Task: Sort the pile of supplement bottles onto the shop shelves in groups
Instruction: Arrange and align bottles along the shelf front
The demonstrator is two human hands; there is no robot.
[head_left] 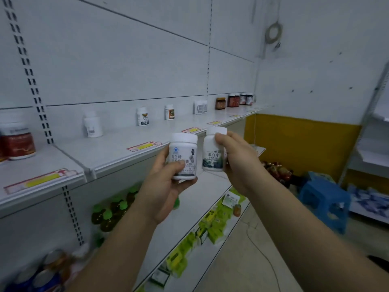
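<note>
My left hand [162, 192] holds a white supplement bottle [183, 152] upright, thumb curled across the lower label and fingers wrapped under its base. My right hand [240, 163] grips a second white bottle [213, 152] with a green landscape label, thumb pressed near its cap. The two bottles are side by side, just apart, raised in front of the edge of the upper shelf [117, 148].

On that shelf, bottles stand well spaced in a row: a red-labelled bottle [19, 142] at the far left, a plain white bottle [92, 125], two small white bottles [143, 116] [169, 112], a white pair [200, 106], an amber jar [220, 103] and dark red bottles [240, 99] at the far end. Price tags [144, 146] line the front lip.

The lower shelf [202, 192] carries green-capped bottles [111, 211] and yellow-green boxes [212, 224]. A blue stool [324, 205] stands on the floor to my right.
</note>
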